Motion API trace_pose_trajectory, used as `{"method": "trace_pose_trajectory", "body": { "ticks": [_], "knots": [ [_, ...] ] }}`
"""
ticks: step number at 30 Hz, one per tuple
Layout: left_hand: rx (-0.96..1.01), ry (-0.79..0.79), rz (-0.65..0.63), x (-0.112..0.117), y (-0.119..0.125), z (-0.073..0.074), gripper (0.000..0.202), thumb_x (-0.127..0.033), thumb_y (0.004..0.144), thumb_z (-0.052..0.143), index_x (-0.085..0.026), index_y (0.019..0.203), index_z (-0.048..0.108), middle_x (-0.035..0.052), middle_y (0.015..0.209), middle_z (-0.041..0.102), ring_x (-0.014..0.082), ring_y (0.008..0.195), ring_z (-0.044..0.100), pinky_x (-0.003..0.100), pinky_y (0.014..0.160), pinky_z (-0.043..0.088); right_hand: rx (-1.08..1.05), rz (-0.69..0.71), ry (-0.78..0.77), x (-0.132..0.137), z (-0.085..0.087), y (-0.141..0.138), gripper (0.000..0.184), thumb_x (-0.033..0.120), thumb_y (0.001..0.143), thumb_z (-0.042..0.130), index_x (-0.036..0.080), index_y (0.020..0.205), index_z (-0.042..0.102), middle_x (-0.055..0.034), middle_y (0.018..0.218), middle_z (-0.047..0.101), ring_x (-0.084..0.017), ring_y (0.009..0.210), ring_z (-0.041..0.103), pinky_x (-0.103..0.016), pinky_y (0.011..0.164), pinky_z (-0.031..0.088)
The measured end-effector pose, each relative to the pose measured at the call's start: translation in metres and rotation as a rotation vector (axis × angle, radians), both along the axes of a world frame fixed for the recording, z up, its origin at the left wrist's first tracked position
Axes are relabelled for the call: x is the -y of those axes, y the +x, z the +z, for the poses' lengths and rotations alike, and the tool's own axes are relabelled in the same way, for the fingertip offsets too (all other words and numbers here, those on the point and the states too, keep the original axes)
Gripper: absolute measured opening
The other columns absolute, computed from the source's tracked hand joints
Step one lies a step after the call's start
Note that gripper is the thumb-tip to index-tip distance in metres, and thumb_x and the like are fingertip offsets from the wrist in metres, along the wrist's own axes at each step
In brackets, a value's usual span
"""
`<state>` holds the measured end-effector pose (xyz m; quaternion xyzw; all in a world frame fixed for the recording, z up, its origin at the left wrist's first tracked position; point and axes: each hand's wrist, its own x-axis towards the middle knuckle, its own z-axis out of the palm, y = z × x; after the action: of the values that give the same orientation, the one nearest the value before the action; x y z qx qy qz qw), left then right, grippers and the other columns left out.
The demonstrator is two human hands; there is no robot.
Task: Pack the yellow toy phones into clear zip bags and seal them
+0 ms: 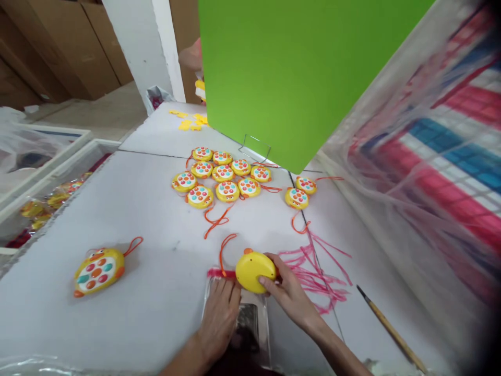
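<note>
My right hand (291,295) grips a yellow duck-shaped push-button toy (254,269), its plain yellow back turned up and its orange cord (222,256) hanging off to the left. Beneath it on the table lies a clear plastic bag (264,324) with a pink-red strip along its top edge. My left hand (222,313) has its fingers together on the bag's top edge, just left of the toy; its thumb is hidden. Another such toy (99,270) lies button side up at the left, its cord looped beside it.
Several more toys (225,173) are grouped farther back, with two others (297,198) to their right. Torn pink strips (323,284) and a wooden-handled tool (391,329) lie at the right. A green board (297,78) stands over the back. Bins (43,193) flank the left side.
</note>
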<state>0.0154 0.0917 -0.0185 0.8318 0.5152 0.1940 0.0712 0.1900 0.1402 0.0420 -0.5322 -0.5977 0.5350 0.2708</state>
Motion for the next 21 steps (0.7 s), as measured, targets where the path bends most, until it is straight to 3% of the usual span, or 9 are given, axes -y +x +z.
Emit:
{"method": "trace_pose_trajectory", "body": {
  "ticks": [3,6,10,13,17,21],
  "knots": [
    [0.014,-0.014,0.000,-0.002,0.000,0.008,0.020,-0.006,0.079,0.043,-0.014,0.087,0.058,0.0090,0.088,0.059,0.0231,0.083,0.052,0.044,0.079,0.043,-0.010,-0.030,-0.073,0.008,-0.003,0.006,0.047,0.041,0.082,0.051,0.020,0.122,0.037,-0.0085,0.105,0.054,-0.019,0.080,0.056,-0.027,0.055,0.054],
    [0.065,-0.052,0.012,-0.003,-0.002,0.014,0.017,-0.005,0.078,0.043,-0.015,0.079,0.056,0.0074,0.083,0.059,0.0220,0.079,0.051,0.043,0.076,0.044,0.001,-0.028,-0.101,0.016,-0.002,0.013,0.046,0.040,0.084,0.048,0.022,0.124,0.036,-0.0080,0.105,0.052,-0.018,0.079,0.056,-0.028,0.059,0.054],
    [0.170,-0.102,0.071,-0.003,-0.007,0.013,0.030,-0.006,0.078,0.039,-0.014,0.103,0.052,0.0072,0.088,0.059,0.0222,0.081,0.051,0.043,0.076,0.044,0.000,0.018,-0.164,0.022,0.006,0.022,0.040,0.038,0.084,0.049,0.022,0.119,0.039,-0.0067,0.100,0.053,-0.018,0.080,0.055,-0.028,0.057,0.054],
    [0.222,-0.135,0.013,-0.003,-0.010,0.011,0.037,-0.008,0.081,0.036,-0.015,0.114,0.050,0.0081,0.093,0.059,0.0218,0.084,0.050,0.043,0.080,0.042,-0.008,0.113,-0.192,0.023,0.015,0.026,0.033,0.032,0.080,0.055,0.021,0.110,0.046,-0.0047,0.094,0.054,-0.018,0.077,0.055,-0.027,0.055,0.052],
    [0.260,-0.177,-0.040,-0.005,-0.011,0.012,0.028,-0.013,0.085,0.037,-0.017,0.101,0.060,0.0071,0.085,0.059,0.0210,0.080,0.049,0.038,0.074,0.042,-0.238,0.163,-0.349,0.024,0.020,0.022,0.030,0.031,0.079,0.057,0.022,0.107,0.049,-0.0046,0.096,0.054,-0.019,0.082,0.056,-0.028,0.060,0.053],
    [0.233,-0.090,-0.031,-0.003,-0.010,0.013,0.026,-0.012,0.085,0.038,-0.017,0.096,0.061,0.0077,0.090,0.061,0.0218,0.083,0.049,0.039,0.076,0.041,-0.509,-0.021,-0.399,0.021,0.011,-0.001,0.037,0.033,0.081,0.051,0.024,0.116,0.043,-0.0077,0.110,0.050,-0.020,0.088,0.056,-0.028,0.060,0.053]
  ]
}}
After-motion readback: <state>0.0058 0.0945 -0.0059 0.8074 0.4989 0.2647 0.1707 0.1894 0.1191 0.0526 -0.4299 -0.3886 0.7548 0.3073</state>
